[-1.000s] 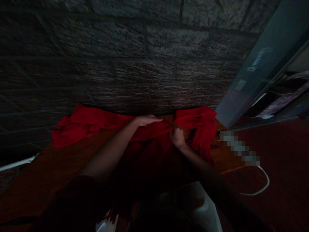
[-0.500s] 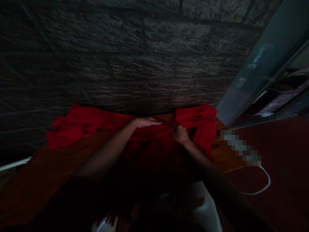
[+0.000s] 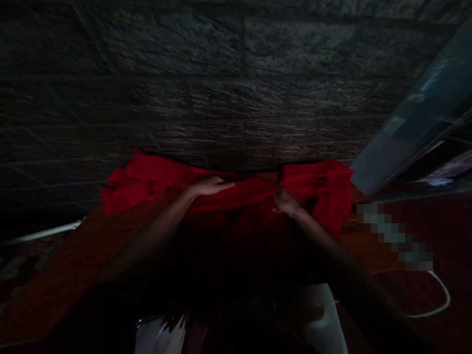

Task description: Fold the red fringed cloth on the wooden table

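A red scarf (image 3: 147, 179) lies stretched along the back of a wooden table (image 3: 92, 246), against a dark brick wall. My left hand (image 3: 208, 187) lies flat on the scarf's middle, fingers stretched out to the right. My right hand (image 3: 285, 202) is closed, pinching a fold of the scarf beside its bunched right end (image 3: 324, 189), which hangs over the table edge.
The brick wall (image 3: 221, 88) rises just behind the table. A glass panel (image 3: 405, 132) leans at the right. A blurred-out strip (image 3: 394, 238) and a white cable (image 3: 438, 300) lie on the dark red floor at the right. Something white (image 3: 317, 319) sits below my arms.
The view has shifted, so everything sits further right in frame. My right hand has lifted slightly with the fold; my left hand stays flat on the scarf.
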A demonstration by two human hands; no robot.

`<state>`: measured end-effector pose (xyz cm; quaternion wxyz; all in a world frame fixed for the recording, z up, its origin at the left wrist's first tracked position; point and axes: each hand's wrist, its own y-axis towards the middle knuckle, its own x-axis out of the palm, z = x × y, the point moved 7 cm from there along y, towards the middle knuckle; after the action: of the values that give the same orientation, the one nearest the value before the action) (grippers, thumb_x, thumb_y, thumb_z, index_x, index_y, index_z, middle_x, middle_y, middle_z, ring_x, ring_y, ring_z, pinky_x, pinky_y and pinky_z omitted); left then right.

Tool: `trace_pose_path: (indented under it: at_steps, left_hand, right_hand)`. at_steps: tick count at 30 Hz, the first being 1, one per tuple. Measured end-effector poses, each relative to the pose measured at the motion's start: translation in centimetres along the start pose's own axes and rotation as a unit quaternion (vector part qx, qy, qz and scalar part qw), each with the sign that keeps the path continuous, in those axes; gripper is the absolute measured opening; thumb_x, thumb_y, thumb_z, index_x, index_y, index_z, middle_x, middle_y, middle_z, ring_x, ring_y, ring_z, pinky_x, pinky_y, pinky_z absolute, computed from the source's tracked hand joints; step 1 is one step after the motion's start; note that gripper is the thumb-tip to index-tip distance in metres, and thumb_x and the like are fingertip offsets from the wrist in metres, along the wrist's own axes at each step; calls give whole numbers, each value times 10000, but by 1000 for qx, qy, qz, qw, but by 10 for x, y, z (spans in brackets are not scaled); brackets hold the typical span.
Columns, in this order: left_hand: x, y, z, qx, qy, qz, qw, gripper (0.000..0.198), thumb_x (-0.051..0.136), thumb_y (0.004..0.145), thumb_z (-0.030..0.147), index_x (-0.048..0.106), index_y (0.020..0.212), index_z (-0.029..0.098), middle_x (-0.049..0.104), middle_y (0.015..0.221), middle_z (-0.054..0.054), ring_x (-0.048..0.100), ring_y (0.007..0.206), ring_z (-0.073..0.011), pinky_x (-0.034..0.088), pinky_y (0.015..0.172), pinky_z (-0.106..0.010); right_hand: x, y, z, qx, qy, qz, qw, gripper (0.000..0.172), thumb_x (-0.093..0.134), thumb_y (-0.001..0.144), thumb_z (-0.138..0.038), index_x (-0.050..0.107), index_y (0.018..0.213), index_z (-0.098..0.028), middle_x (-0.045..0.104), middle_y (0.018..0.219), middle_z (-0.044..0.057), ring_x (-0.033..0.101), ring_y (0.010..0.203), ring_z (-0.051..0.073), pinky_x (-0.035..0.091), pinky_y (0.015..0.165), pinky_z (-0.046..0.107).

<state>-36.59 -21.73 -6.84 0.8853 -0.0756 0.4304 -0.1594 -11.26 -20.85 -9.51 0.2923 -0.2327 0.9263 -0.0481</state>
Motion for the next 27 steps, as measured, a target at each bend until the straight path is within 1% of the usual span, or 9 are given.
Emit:
trace_pose_path:
  at_steps: [3, 5, 7, 10, 14, 17, 19, 23, 27]
  left_hand:
    - [-4, -7, -5, 39, 7, 51, 998, 558, 431, 868, 670, 716, 939, 195, 730, 900, -33, 624, 829, -196, 455, 732, -254]
    - [-6, -15, -6, 79, 30, 96, 992, 503, 451, 880, 626, 686, 971, 192, 718, 967, -49, 629, 897, -202, 475, 803, -278]
    - [-6, -27, -4, 124, 56, 137, 981, 468, 475, 891, 583, 656, 1075, 193, 698, 1074, -70, 629, 994, -209, 478, 894, -311]
    - [-2, -51, 1, 165, 119, 171, 964, 534, 478, 918, 554, 553, 1313, 203, 600, 1330, -103, 554, 1223, -228, 420, 1046, -358]
    - [16, -72, 8, 176, 216, 156, 948, 689, 491, 909, 602, 441, 1451, 179, 424, 1524, -129, 384, 1409, -276, 303, 1160, -415]
    - [28, -76, 12, 181, 255, 152, 938, 735, 527, 886, 618, 418, 1473, 191, 340, 1574, -127, 316, 1447, -311, 252, 1184, -469]
    - [33, -76, 13, 185, 267, 162, 932, 698, 531, 903, 575, 420, 1472, 188, 352, 1567, -128, 314, 1449, -309, 248, 1188, -481]
    - [40, -75, 10, 171, 285, 184, 925, 524, 448, 969, 321, 426, 1469, 167, 405, 1537, -116, 357, 1434, -256, 304, 1185, -435]
    - [43, -79, 6, 131, 308, 214, 918, 512, 375, 954, 165, 446, 1462, 176, 430, 1523, -95, 373, 1426, -232, 375, 1155, -408]
  right_hand:
    - [0, 1, 1, -23, -42, 4, 999, 380, 352, 959, -205, 546, 1282, -162, 704, 757, 32, 642, 573, 135, 509, 549, 212]
    - [-7, -1, -3, -49, -152, 35, 986, 393, 432, 925, -180, 539, 1303, -154, 721, 891, 68, 684, 720, 169, 546, 710, 261]
    - [-15, -6, -11, -78, -270, 79, 956, 452, 516, 887, -185, 523, 1338, -149, 690, 1092, 120, 676, 941, 230, 525, 873, 329]
    - [-13, -12, -29, -152, -379, 103, 907, 618, 565, 861, -190, 414, 1459, -150, 549, 1337, 171, 530, 1226, 303, 446, 1022, 413]
    - [9, -11, -49, -250, -426, 61, 867, 691, 538, 868, -143, 328, 1526, -151, 404, 1491, 170, 346, 1384, 316, 331, 1129, 464]
    - [24, -4, -49, -274, -422, 44, 863, 629, 483, 914, -145, 343, 1526, -179, 345, 1547, 144, 325, 1412, 297, 321, 1143, 464]
    - [29, -1, -46, -281, -396, 49, 873, 600, 429, 936, -129, 348, 1525, -202, 343, 1558, 114, 345, 1412, 259, 341, 1144, 426]
    - [27, 3, -41, -265, -344, 100, 895, 651, 377, 924, -71, 285, 1552, -217, 346, 1560, 107, 387, 1397, 219, 377, 1128, 361]
    - [29, 2, -38, -274, -377, 91, 880, 648, 415, 880, -30, 390, 1507, -188, 342, 1554, 134, 324, 1430, 264, 339, 1149, 416]
